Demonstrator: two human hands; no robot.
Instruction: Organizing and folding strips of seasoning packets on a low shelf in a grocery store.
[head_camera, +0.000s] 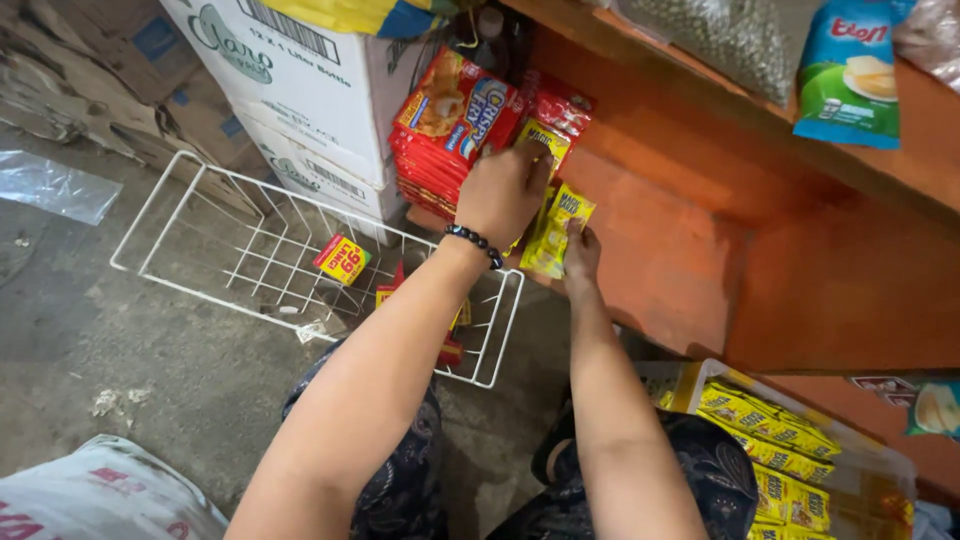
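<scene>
Lap: dark patterned cloth at the bottom edge, between the two forearms; both arms run up and away from it.
Sack: white sack (100, 495) at the bottom left corner, cut by the frame; grey concrete floor (120, 340) lies open between it and the rack.
Box of sachets: clear-sided box (780, 450) at lower right, packed with yellow sachets in rows; it sits tight under the orange shelf, well apart from both hands.
Wire rack: white wire rack (250, 250) lying flat on the floor left of the arms; a red-and-yellow packet (342, 259) rests on its wires; the left forearm crosses over its near right corner.
Right hand: right hand (581, 252) closed on the lower end of a yellow sachet strip (556, 228), fingers pinched narrow; it sits against the face of the orange shelf (700, 240).
Left hand: left hand (502, 190) with a black bead bracelet (474, 243) at the wrist; fingers curled over the upper end of the same strip, just beside the red packets.
Red packets: stack of red snack packets (450, 125) stood on edge in the corner, touching the cartons; little free room there.
Cartons: white cardboard cartons (300, 90) stacked behind the rack, their front edge meeting its far side.
Top shelf: blue-and-green bag (850, 75) hanging over the upper shelf edge, far from the hands.
</scene>
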